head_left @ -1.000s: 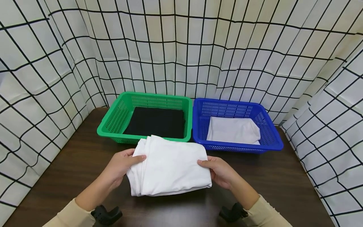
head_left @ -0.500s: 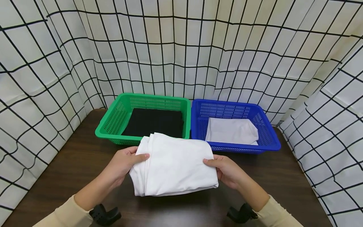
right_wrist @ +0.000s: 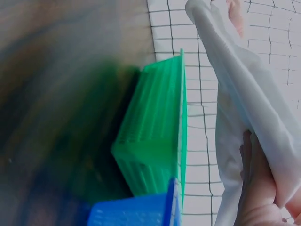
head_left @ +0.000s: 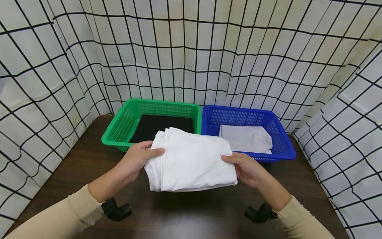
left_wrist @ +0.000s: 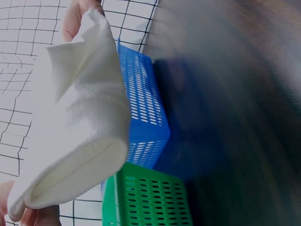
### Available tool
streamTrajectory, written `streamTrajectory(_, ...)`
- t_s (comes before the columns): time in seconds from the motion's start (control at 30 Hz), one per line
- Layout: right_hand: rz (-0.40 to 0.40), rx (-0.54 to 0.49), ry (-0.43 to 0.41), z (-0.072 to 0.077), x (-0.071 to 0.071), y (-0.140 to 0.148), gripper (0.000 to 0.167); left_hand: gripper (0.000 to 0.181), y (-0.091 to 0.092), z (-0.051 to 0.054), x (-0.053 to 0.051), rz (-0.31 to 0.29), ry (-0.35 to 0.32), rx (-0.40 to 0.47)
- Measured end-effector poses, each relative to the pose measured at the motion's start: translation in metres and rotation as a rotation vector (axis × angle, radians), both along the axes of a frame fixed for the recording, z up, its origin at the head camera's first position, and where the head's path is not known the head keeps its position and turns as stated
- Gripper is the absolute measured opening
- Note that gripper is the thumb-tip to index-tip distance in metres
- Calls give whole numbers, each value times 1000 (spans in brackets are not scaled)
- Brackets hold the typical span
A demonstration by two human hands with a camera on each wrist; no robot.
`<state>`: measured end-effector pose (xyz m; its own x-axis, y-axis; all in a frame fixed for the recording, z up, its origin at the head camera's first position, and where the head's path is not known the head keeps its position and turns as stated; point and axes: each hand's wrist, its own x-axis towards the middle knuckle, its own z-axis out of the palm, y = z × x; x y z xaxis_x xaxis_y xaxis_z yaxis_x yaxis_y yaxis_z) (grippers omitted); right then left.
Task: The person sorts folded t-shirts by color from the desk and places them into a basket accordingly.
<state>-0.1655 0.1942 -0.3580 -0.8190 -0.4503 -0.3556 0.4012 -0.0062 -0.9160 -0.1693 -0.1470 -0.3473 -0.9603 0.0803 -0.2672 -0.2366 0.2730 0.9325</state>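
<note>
A folded white cloth (head_left: 195,161) hangs above the table, held at both ends. My left hand (head_left: 140,159) pinches its left edge, thumb on top and fingers beneath. At the opposite edge my right hand (head_left: 246,167) grips it in the same way. In the left wrist view the underside of the cloth (left_wrist: 89,108) shows its layered fold. The right wrist view has fingers (right_wrist: 256,179) of the right hand under the cloth (right_wrist: 254,94). What kind of cloth item it is cannot be told. The cloth covers part of both baskets' front rims in the head view.
Behind the cloth stands a green basket (head_left: 114,137) with a folded black cloth (head_left: 149,124) in it. A blue basket (head_left: 282,139) beside it on the right contains a folded white cloth (head_left: 246,137). Both sit on a dark wooden table (head_left: 74,169), enclosed by a white grid-patterned curtain (head_left: 206,49).
Both hands have carried the folded white cloth forward and to the right, toward the baskets. The grip on it looks unchanged. The baskets and their contents stay put.
</note>
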Motion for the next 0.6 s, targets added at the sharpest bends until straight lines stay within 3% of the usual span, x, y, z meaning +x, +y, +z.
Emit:
streamTrajectory(0.27,-5,7,-16,14,-14,10,48,56,10,10,-14,2,-9,24)
streamTrajectory(0.6,-19,102,30,46,-40,23,41,51,25,24,-43,-9,-8,53)
